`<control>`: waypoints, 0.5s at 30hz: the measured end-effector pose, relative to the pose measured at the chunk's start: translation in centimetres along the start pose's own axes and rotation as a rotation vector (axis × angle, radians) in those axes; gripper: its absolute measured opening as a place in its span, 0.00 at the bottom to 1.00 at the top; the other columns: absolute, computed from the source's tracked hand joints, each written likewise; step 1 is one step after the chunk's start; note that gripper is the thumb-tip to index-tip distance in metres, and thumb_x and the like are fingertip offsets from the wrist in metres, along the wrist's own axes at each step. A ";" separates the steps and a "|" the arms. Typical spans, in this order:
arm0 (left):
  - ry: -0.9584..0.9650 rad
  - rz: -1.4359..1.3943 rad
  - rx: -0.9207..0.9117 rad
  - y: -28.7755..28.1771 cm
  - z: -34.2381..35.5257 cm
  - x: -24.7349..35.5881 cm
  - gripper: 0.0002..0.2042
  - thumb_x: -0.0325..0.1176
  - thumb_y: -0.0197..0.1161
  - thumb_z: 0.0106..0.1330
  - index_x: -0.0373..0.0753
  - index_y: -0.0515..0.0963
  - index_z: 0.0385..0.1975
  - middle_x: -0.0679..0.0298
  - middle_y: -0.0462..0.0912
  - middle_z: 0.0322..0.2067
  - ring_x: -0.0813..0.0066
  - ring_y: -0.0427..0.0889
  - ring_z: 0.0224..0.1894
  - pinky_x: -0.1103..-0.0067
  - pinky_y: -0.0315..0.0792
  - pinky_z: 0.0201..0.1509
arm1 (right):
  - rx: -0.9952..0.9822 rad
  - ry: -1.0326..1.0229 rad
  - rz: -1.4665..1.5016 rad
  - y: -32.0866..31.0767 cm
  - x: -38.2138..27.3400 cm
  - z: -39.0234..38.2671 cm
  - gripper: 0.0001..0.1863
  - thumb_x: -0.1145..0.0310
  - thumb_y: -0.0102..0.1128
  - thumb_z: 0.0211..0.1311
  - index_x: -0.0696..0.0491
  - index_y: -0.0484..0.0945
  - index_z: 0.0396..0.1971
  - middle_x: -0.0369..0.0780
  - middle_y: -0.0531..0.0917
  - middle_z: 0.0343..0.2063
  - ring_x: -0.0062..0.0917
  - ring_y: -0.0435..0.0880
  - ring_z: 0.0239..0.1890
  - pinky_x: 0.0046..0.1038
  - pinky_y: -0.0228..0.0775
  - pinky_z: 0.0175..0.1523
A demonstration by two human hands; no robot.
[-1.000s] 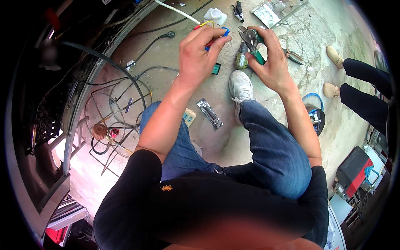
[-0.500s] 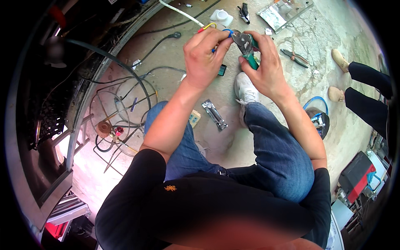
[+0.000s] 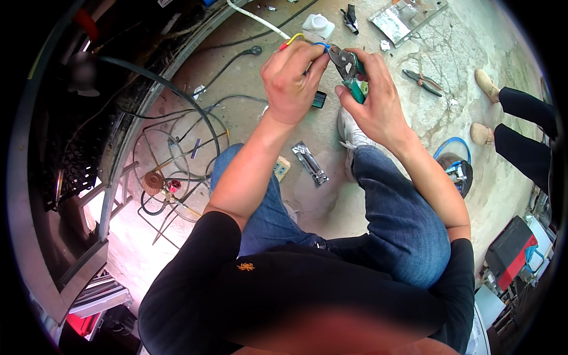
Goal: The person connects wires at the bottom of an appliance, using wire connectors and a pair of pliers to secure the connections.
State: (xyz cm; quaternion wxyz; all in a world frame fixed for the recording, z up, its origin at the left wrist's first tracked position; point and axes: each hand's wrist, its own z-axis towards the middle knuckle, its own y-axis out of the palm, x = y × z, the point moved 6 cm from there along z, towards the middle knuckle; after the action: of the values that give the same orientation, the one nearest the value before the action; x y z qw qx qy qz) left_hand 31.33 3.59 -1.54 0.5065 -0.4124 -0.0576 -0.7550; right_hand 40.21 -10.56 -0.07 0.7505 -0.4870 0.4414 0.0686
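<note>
My left hand (image 3: 291, 80) is closed on colored wires at the end of a white cable (image 3: 260, 19), with a yellow wire (image 3: 297, 36) and a blue wire (image 3: 319, 44) showing above the fingers. My right hand (image 3: 377, 97) grips green-handled metal pliers (image 3: 343, 61), whose jaws are at the blue wire beside my left fingertips; whether they touch it is too small to tell. Just beyond my hands stands a white plastic container (image 3: 318, 26). A small dark green object (image 3: 318, 99) lies under them, partly hidden.
Another pair of pliers (image 3: 421, 80) lies right. Cables and a wire stand with a burner (image 3: 152, 183) are left, beside a metal frame (image 3: 102, 225). A silver packet (image 3: 309, 164) and socket block (image 3: 281, 167) lie between my legs. Someone's dark-trousered legs (image 3: 519, 155) and a toolbox (image 3: 507, 251) are right.
The pliers in my right hand have moved leftward to the blue wire held by my left hand, bringing both hands closer together. The whole view has shifted slightly to the right.
</note>
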 end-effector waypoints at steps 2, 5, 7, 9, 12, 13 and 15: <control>0.006 0.000 0.012 0.0 0.0 -0.1 0.09 0.17 0.74 0.54 0.34 0.83 0.34 0.60 0.84 0.30 0.74 0.81 0.27 0.80 0.75 0.30 | -0.006 0.011 0.018 0.1 -0.1 -0.1 0.30 0.69 0.68 0.58 0.58 0.70 0.61 0.48 0.76 0.43 0.42 0.79 0.47 0.41 0.72 0.55; 0.022 -0.001 0.017 0.0 0.0 0.0 0.10 0.17 0.74 0.53 0.34 0.83 0.33 0.60 0.83 0.29 0.73 0.81 0.26 0.80 0.75 0.30 | -0.016 0.028 0.031 0.3 -0.3 -0.1 0.30 0.69 0.68 0.59 0.59 0.70 0.61 0.48 0.76 0.43 0.41 0.80 0.47 0.41 0.73 0.55; 0.025 0.004 0.027 0.1 -0.1 0.0 0.10 0.17 0.75 0.52 0.34 0.82 0.32 0.61 0.83 0.28 0.73 0.80 0.26 0.80 0.74 0.29 | -0.027 0.037 0.010 0.3 -0.4 -0.1 0.30 0.68 0.68 0.59 0.59 0.70 0.61 0.48 0.76 0.43 0.41 0.81 0.47 0.41 0.73 0.54; 0.020 0.012 0.047 0.2 -0.3 -0.1 0.10 0.16 0.75 0.51 0.34 0.82 0.31 0.61 0.82 0.27 0.73 0.80 0.25 0.79 0.73 0.29 | -0.021 0.036 0.020 0.5 -0.6 -0.1 0.30 0.68 0.68 0.60 0.59 0.70 0.61 0.49 0.76 0.44 0.41 0.82 0.46 0.41 0.74 0.54; 0.051 0.036 0.043 0.1 -0.2 0.2 0.11 0.17 0.76 0.51 0.35 0.82 0.31 0.61 0.82 0.26 0.72 0.79 0.24 0.79 0.73 0.28 | -0.030 0.059 -0.004 0.6 -0.8 0.0 0.30 0.66 0.68 0.61 0.59 0.70 0.61 0.49 0.77 0.45 0.41 0.82 0.46 0.42 0.75 0.53; 0.056 0.044 0.045 0.2 -0.3 0.1 0.11 0.17 0.75 0.51 0.35 0.82 0.31 0.61 0.82 0.26 0.71 0.79 0.24 0.79 0.73 0.28 | -0.036 0.072 -0.018 0.5 -0.9 0.0 0.30 0.66 0.68 0.61 0.59 0.71 0.61 0.49 0.77 0.45 0.41 0.82 0.46 0.42 0.75 0.53; 0.067 0.062 0.049 0.2 -0.4 0.0 0.10 0.17 0.75 0.50 0.36 0.82 0.30 0.60 0.81 0.25 0.70 0.79 0.23 0.78 0.72 0.28 | -0.044 0.098 -0.058 0.6 -0.9 0.0 0.30 0.64 0.69 0.61 0.58 0.71 0.60 0.49 0.78 0.43 0.42 0.83 0.45 0.42 0.76 0.51</control>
State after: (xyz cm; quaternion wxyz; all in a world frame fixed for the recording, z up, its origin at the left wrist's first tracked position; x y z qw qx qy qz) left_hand 31.29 3.28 -1.89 0.5410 -0.3760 -0.0461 -0.7509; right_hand 39.35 -9.97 0.15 0.7186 -0.5190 0.4617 0.0324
